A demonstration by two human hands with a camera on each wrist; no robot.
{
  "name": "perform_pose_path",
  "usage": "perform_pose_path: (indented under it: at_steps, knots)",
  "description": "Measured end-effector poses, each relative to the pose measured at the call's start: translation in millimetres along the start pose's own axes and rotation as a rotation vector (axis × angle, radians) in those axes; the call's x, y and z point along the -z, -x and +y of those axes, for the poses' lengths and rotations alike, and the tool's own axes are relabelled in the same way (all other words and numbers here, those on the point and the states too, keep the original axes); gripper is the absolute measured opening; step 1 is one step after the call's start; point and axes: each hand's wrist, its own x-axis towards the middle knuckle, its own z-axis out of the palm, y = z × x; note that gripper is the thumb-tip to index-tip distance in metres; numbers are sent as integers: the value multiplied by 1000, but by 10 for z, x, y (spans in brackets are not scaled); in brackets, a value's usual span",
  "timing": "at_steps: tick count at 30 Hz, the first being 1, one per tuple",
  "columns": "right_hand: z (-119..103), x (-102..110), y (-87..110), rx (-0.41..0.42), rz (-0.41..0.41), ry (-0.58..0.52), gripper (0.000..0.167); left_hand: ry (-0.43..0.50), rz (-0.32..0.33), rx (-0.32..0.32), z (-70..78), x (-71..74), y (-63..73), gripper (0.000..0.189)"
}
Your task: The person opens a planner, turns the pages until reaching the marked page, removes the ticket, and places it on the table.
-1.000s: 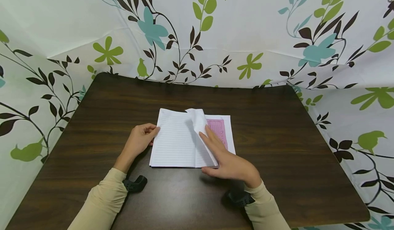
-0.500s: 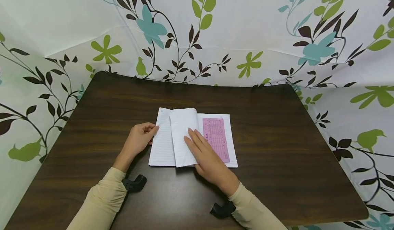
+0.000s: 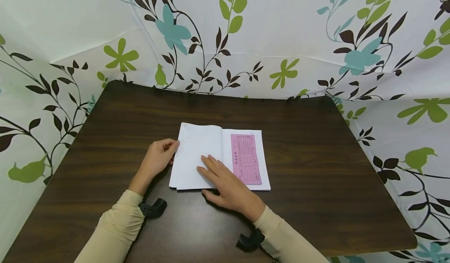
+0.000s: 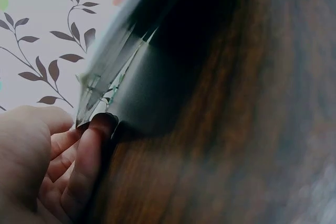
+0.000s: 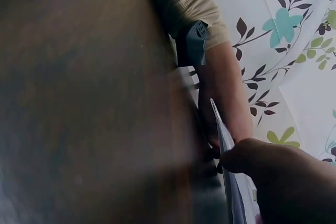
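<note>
An open notebook (image 3: 198, 138) lies on the table, a ruled page on its left side and a pink printed grid (image 3: 246, 157) on the right page. My left hand (image 3: 158, 157) pinches the notebook's left edge; in the left wrist view its fingers (image 4: 86, 161) curl under the stacked pages. Across the lower part of the left page, near the fold, rests my right hand (image 3: 228, 185) with fingers straight and spread. The right wrist view shows the notebook (image 5: 231, 182) edge-on beside that hand's dark outline.
The dark wood-grain table (image 3: 316, 169) extends around the notebook. Behind and beside it hangs a white cloth (image 3: 288, 28) with leaves, flowers and birds. Black wrist devices (image 3: 153, 208) sit below both hands, against the beige sleeves (image 3: 116, 224).
My right hand has swept a page from right to left, and that page now lies flat on the left side. The pink grid is now fully uncovered. My left hand stays at the edge.
</note>
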Motion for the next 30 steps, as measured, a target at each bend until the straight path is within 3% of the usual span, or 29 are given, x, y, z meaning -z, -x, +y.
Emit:
perform_pose_path:
  at_steps: [5,13,16,19,22,25,28,30]
  knots:
    - [-16,-24,-21,53,-43,-9,59,11,-2,11,7,3,0,47]
    - [31,-47,-40,54,-62,-68,56,-22,-4,34,18,-7,-13,42]
    - [74,-33,-42,34,-2,-95,53,-31,-4,31,24,-8,-13,39]
    - [138,28,-43,-4,137,-82,44,-33,-11,32,37,-11,-11,39]
    - [247,127,-25,-108,302,-44,30,-33,-17,43,43,-16,-5,38]
    - [399,240,28,-305,428,17,19,-30,-16,51,42,-20,-8,38]
    - [551,353,109,-547,456,59,19,-32,-14,49,42,-20,-14,38]
    - [639,411,166,-696,419,74,24,-32,-15,45,41,-18,-16,38]
